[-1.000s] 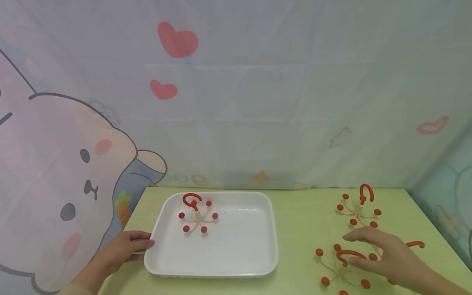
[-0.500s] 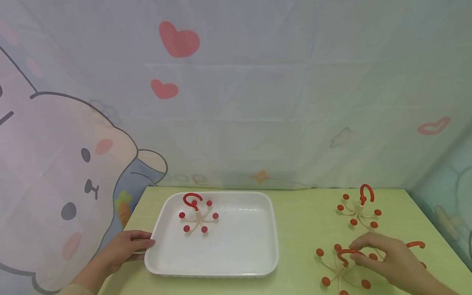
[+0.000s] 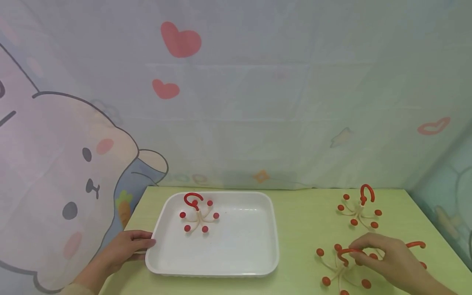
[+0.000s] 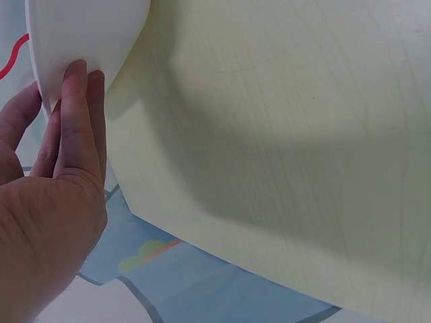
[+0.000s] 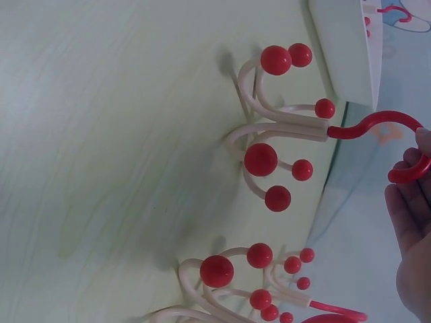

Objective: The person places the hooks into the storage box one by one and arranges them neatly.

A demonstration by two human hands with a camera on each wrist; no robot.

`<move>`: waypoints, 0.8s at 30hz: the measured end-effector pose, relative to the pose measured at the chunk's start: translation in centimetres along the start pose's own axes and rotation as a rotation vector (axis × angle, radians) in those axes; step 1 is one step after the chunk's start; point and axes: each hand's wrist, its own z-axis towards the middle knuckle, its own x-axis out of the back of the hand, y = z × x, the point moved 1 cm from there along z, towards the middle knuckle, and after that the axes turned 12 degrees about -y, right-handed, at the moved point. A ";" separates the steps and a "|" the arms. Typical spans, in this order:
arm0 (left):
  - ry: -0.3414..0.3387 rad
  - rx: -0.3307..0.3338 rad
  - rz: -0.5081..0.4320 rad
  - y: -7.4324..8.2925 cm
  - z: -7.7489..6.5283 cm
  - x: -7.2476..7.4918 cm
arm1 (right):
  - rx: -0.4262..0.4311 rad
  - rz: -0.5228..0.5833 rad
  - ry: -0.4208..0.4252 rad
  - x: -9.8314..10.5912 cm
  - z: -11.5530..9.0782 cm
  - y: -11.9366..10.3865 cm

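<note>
My left hand [image 3: 123, 250] holds the left edge of a white tray [image 3: 243, 250]; in the left wrist view its fingers [image 4: 81, 128] lie along the outer wall, with the thumb at the rim. My right hand [image 3: 392, 259] pinches the red hook of a multi-arm hanger [image 5: 303, 129] between thumb and fingers. This hanger has cream arms tipped with red balls and stands upright on the table. Another such hanger [image 3: 199, 216] stands inside the tray, toward its back left.
A third hanger [image 3: 359, 211] stands at the back right of the light green table [image 3: 298, 229]. Behind my right hand is a further one, mostly hidden, its red hook [image 3: 416, 244] showing. A printed cloth [image 3: 250, 102] hangs along the table's back edge.
My right thumb and fingers, apart a second ago, have come together on the near hanger's red hook. The left hand stays at the tray.
</note>
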 end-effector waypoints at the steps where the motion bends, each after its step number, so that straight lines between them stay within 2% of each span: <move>1: 0.008 0.005 0.002 0.0 0.1 0.0 | -0.001 0.000 -0.004 0.1 0.1 0.0; 4: 0.029 0.021 0.004 0.0 0.2 -0.1 | -0.002 -0.006 -0.010 0.4 0.3 -0.3; 8: 0.025 0.017 0.001 -0.1 0.3 -0.1 | 0.003 -0.051 0.013 0.9 1.0 -0.8; 16: 0.002 0.005 -0.003 -0.1 0.2 0.0 | 0.142 -0.076 0.111 2.3 2.7 -1.8; 24: -0.007 0.006 0.006 -0.2 0.2 0.1 | 0.210 -0.074 0.114 3.7 5.5 -3.9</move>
